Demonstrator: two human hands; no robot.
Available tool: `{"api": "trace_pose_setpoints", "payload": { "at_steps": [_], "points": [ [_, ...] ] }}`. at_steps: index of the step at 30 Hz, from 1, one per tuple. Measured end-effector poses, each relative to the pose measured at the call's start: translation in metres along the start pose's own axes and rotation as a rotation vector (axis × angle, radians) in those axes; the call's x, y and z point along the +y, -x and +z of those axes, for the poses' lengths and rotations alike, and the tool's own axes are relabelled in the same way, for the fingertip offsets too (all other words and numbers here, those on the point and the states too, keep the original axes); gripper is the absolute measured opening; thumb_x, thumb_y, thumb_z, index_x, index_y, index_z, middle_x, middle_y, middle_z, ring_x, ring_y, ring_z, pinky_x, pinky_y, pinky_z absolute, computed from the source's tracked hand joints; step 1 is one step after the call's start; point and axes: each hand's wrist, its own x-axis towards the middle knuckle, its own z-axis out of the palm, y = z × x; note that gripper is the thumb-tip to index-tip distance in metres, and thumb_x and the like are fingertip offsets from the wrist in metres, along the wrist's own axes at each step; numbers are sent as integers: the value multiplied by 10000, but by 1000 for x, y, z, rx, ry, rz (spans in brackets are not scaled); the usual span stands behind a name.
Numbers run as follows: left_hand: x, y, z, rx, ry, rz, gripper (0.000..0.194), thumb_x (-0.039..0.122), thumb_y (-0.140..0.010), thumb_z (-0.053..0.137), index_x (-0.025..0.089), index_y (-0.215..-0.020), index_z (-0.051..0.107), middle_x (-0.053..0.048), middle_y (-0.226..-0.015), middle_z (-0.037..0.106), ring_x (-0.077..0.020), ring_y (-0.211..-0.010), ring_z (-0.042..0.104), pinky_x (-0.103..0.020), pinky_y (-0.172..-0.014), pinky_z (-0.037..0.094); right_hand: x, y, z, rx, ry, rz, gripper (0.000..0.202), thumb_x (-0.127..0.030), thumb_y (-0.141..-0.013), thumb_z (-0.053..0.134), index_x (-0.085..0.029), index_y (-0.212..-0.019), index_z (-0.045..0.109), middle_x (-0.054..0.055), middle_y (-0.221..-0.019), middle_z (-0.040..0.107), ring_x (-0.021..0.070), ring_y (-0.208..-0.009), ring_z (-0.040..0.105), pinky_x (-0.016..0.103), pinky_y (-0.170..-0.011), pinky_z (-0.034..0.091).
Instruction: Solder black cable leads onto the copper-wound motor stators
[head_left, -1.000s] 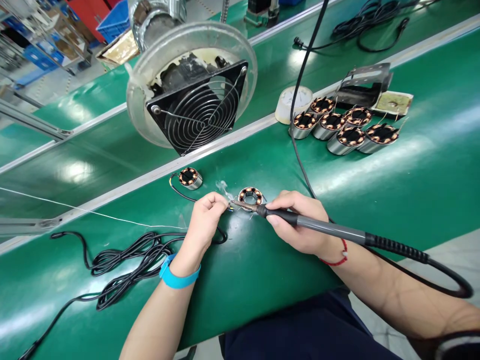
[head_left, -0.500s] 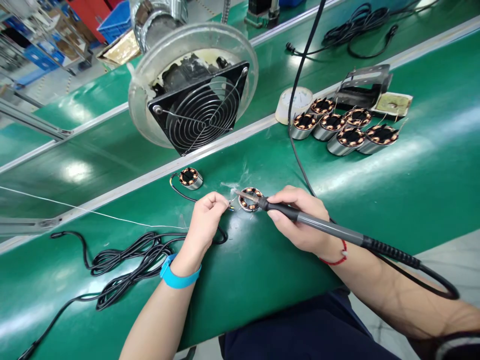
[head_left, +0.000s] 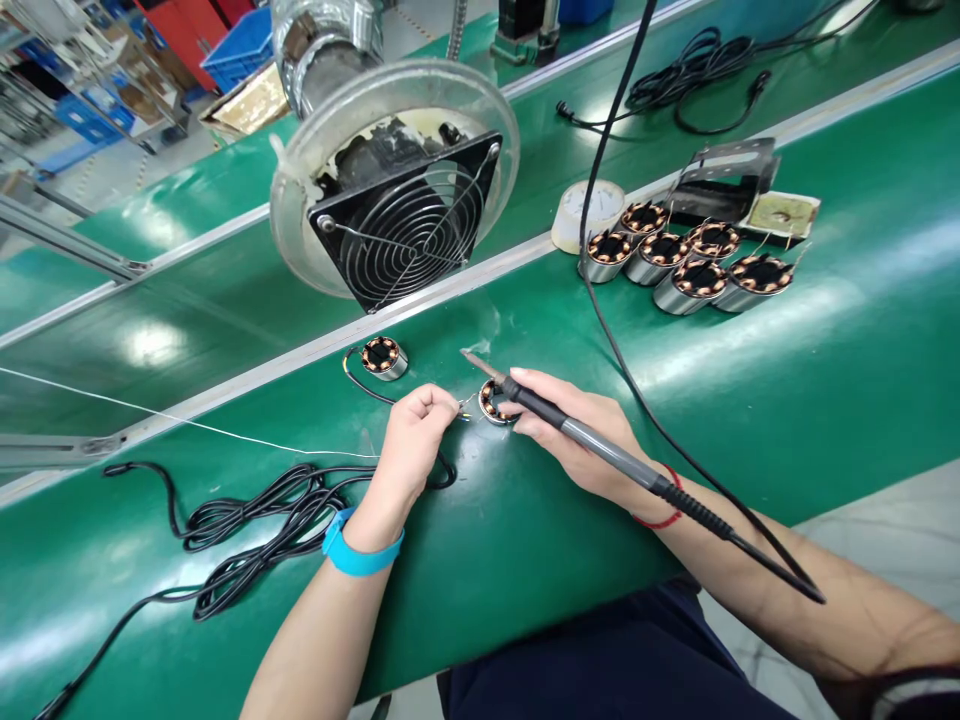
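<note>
My right hand [head_left: 574, 430] grips a soldering iron [head_left: 592, 440], its tip pointing up and left above a round motor stator with copper windings [head_left: 489, 404]. The iron and my fingers cover part of that stator. Just left of it, my left hand [head_left: 414, 430] is closed in a pinch on a thin solder wire [head_left: 225, 432], which runs in from the left edge. Fine wire ends, one yellow, show by those fingertips, close to the stator. A black cable [head_left: 446, 472] passes under the left hand. Another stator [head_left: 384, 357] stands behind, wired to a cable.
A fume-extractor fan [head_left: 416, 235] hangs over the bench's back rail. Several stators [head_left: 694, 280] stand at the right beside a roll of tape [head_left: 592, 212] and a soldering-iron stand [head_left: 720, 180]. Coiled black cable [head_left: 262, 530] lies left. The iron's cord hangs across the right side.
My right hand has tilted the soldering iron and raised its tip up and left, away from the wire ends. The left hand has stayed almost still.
</note>
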Motion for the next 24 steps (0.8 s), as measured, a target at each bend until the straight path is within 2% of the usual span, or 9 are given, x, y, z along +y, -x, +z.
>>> {"api": "trace_pose_setpoints", "payload": {
  "at_steps": [5,8,11,14,16,19,21,24],
  "points": [
    [0,-1,0,6,-5,0,82,237,-584,574,167,-559,538,73,-499,415,-53,-488,303,-205,-500,242,-3,-9,1,-21,53,-26,324,-225,-970,474,-239,-1294,482,7,-1007,722,164,-1032,652,327,-921,504],
    [0,-1,0,4,-10,3,88,244,-587,577,166,-567,541,72,-504,417,-54,-492,305,-206,-505,241,-6,-19,3,-57,126,-42,269,-183,-954,465,-228,-1209,541,31,-1072,701,178,-1049,630,351,-928,485],
    [0,0,-1,5,-12,10,95,249,-593,579,167,-571,537,73,-499,408,-58,-494,310,-209,-510,247,-3,-26,8,-121,184,-69,288,-172,-922,490,-205,-1201,552,73,-1162,655,213,-1079,600,385,-908,483],
    [1,2,-1,9,-18,38,85,241,-599,571,168,-576,532,71,-505,409,-62,-500,319,-212,-516,256,1,-29,15,-143,208,-89,340,-183,-904,520,-217,-1242,524,66,-1111,663,220,-1015,613,395,-888,472],
    [1,4,-1,12,-26,59,83,238,-614,566,170,-587,525,67,-519,417,-65,-509,329,-214,-520,261,1,-28,18,-123,192,-66,348,-173,-898,523,-225,-1242,513,47,-1059,675,211,-969,621,390,-884,462],
    [1,8,0,8,-20,80,95,255,-649,570,174,-637,521,63,-553,431,-70,-522,340,-214,-522,269,-5,-24,20,-23,139,-11,371,-141,-878,530,-218,-1239,497,45,-1041,670,211,-997,602,392,-897,454],
    [1,10,1,-1,-1,104,108,268,-672,575,178,-694,520,63,-582,438,-71,-529,345,-210,-523,276,-11,-22,21,25,113,-24,379,-133,-866,537,-223,-1231,493,41,-1010,663,209,-991,593,395,-895,458],
    [2,13,2,-13,5,149,125,268,-696,579,185,-735,494,61,-613,442,-72,-541,359,-202,-528,293,-16,-20,23,31,89,-60,351,-130,-868,521,-232,-1203,496,29,-942,661,200,-939,599,402,-889,464]
  ]
}}
